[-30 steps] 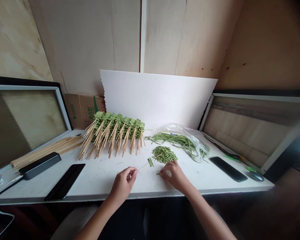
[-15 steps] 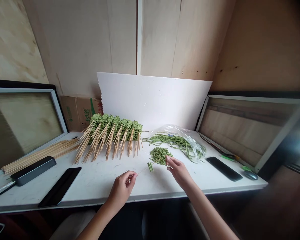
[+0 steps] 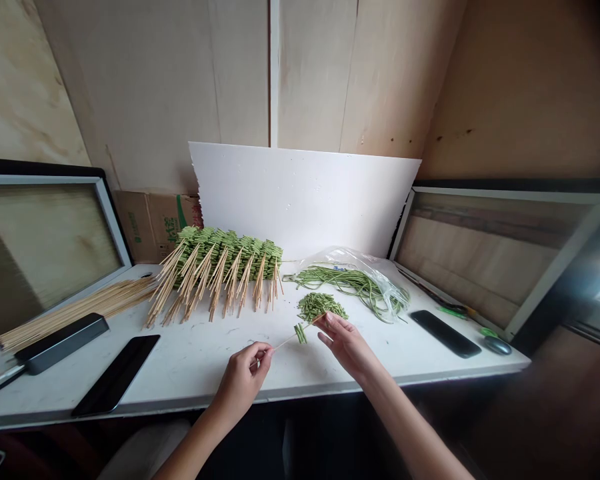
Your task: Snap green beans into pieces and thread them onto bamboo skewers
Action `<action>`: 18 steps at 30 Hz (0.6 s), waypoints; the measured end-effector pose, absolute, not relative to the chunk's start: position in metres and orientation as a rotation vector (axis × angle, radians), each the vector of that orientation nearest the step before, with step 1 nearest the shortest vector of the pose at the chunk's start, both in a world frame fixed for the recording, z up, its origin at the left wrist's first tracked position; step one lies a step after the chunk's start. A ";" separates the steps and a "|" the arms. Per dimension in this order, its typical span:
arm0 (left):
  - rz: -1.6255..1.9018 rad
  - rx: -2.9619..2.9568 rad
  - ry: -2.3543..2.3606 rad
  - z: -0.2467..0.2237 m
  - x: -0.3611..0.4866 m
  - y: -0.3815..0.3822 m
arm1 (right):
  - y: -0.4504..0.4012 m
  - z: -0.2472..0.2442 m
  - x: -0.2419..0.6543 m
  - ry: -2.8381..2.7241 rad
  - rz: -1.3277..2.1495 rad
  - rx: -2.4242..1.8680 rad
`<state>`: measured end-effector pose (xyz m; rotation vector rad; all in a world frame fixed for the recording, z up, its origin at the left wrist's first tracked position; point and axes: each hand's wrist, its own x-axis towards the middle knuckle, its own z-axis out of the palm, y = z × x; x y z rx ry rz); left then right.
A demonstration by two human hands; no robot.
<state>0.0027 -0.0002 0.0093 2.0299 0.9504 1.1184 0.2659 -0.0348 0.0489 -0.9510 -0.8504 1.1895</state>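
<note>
My left hand is closed in a pinch around a thin wooden skewer, which slants up to the right. A few short green bean pieces sit side by side across the skewer, partway along it. At the skewer's far end is my right hand, its thumb and fingertips brought together by the tip; what is between them is too small to make out. Just behind the right hand lies a heap of cut bean pieces on the white table.
Stacked skewers of beans stand back left, sticks facing me. Loose skewers, a black box and a phone lie left. To the right are long beans in a plastic bag, a dark phone and a mouse.
My right hand has moved left from the edge of the bean heap to the skewer's tip. The left hand still holds the skewer in nearly the same place.
</note>
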 end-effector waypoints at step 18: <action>1.104 2.078 0.972 0.012 0.001 -0.001 | -0.035 0.048 0.268 -0.877 1.110 -1.010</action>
